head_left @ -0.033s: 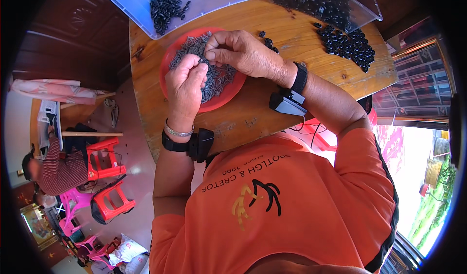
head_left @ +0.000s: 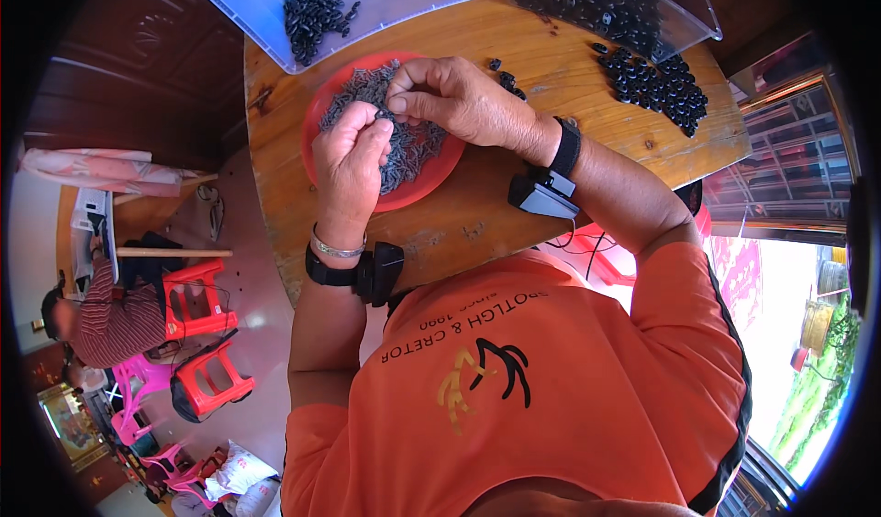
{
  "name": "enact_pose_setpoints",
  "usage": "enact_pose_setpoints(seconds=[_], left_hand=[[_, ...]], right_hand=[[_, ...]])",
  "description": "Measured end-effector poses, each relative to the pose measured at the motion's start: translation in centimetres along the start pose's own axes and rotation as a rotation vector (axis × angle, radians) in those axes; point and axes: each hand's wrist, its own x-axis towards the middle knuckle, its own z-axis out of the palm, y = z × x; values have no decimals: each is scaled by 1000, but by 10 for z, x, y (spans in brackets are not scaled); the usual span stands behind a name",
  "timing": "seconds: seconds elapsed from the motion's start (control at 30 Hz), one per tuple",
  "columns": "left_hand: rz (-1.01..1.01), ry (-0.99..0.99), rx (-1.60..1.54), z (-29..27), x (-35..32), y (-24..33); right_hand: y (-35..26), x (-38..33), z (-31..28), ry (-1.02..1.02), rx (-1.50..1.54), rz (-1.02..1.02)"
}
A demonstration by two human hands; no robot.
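Note:
Both of my hands meet over a round red plate (head_left: 442, 166) piled with small grey pointed pieces (head_left: 400, 170). My left hand (head_left: 349, 161) is closed, thumb against forefinger, pinching a small black piece (head_left: 381, 116) whose top just shows. Right beside it, my right hand (head_left: 454, 101) comes in from the right with thumb and forefinger pressed together. Whatever sits between those right fingertips is too small and covered to make out. Several loose black pieces (head_left: 507, 82) lie on the table just beyond my right hand.
The plate rests on a wooden table (head_left: 578, 77). A clear plastic bin (head_left: 413, 8) with black oval pieces (head_left: 317, 26) stands at the back left; another bin (head_left: 684, 26) is back right, by a black heap (head_left: 656, 90). Far left, a person (head_left: 119, 324) sits near red stools (head_left: 197, 301).

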Motion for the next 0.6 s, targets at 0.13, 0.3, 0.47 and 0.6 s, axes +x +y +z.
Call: enact_pose_setpoints(seconds=[0.13,0.3,0.47,0.6], left_hand=[[26,24,-1,-1,2,-6],[2,31,-43,-2,2,-9],[3,33,-19,-1,2,-8],[16,58,-6,3,0,-5]], right_hand=[[-1,0,-1,22,29,28],[1,0,-1,38,67,14],[-2,-1,0,30,-54,23],[-4,-2,2,42,-125,7]])
